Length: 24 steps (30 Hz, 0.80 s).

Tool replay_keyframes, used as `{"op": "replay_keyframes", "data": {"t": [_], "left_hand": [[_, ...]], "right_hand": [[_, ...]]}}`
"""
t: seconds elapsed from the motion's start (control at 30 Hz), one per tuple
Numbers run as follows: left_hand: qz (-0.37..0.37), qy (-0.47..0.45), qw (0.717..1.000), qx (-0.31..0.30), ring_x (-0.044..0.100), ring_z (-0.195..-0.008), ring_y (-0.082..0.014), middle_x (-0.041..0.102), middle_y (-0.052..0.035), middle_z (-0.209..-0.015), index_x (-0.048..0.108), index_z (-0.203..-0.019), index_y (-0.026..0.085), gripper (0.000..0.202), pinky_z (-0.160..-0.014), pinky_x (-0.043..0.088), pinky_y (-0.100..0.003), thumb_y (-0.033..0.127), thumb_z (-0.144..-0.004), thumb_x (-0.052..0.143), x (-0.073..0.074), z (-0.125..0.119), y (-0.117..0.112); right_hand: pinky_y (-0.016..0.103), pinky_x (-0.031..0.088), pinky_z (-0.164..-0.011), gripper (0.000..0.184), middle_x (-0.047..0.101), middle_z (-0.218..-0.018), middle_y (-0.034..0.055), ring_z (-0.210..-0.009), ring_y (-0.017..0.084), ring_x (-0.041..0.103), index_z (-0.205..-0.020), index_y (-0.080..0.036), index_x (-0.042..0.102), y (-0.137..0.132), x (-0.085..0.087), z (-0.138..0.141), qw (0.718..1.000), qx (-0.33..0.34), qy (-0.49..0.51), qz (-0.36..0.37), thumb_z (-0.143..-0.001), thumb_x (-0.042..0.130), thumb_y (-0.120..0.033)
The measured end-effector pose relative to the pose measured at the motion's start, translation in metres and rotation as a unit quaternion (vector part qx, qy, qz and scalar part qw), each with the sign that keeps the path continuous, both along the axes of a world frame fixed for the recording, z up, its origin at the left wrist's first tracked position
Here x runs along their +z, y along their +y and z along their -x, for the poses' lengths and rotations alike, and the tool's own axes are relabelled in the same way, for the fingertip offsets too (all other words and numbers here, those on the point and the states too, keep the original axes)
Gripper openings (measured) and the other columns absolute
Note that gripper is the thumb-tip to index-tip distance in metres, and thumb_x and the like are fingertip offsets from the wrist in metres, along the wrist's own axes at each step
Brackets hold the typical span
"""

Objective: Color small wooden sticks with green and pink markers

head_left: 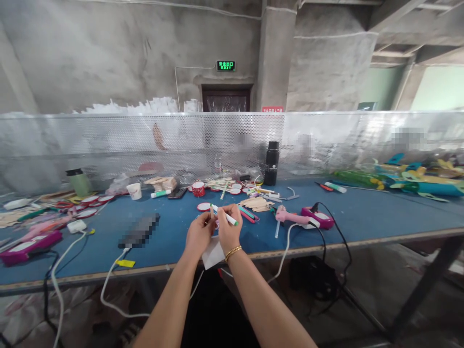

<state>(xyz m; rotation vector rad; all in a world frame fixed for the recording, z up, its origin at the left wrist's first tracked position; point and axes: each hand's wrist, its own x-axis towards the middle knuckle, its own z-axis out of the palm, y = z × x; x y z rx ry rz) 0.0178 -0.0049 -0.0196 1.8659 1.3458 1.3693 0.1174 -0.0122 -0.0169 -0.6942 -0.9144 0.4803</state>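
My right hand (229, 227) is closed around a white marker pen with a green end (232, 220), its other end pointing toward my left hand. My left hand (200, 234) pinches a small wooden craft stick (212, 211) held upright by the pen's far end. Both hands are close together above the table's front edge. Under them lies a white sheet of paper (213, 253), partly covered by the wrists. Something small and purplish shows between the hands, too hidden to name.
A pink glue gun (284, 215) and its purple box (321, 218) lie right, with cables over the edge. Craft sticks (259, 204), a black bottle (272, 163), a paper cup (134, 191) and a blurred dark device (139, 232) are on the blue table (163, 256). A perforated screen (174, 140) stands behind.
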Motion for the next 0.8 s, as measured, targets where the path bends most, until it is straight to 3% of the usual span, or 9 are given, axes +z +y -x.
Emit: {"op": "replay_keyframes", "data": {"t": [0.8], "left_hand": [[-0.001, 0.007, 1.0, -0.009, 0.051, -0.061, -0.0152, 0.061, 0.0009, -0.066, 0.064, -0.078, 0.021, 0.021, -0.061, 0.038, -0.026, 0.037, -0.09, 0.055, 0.0025, -0.0019, -0.0067]], "right_hand": [[0.025, 0.044, -0.06, 0.018, 0.058, -0.065, -0.0048, -0.058, 0.011, 0.052, -0.077, -0.021, 0.055, 0.0012, -0.0032, -0.0003, 1.0, -0.008, 0.007, 0.003, -0.086, 0.062, -0.033]]}}
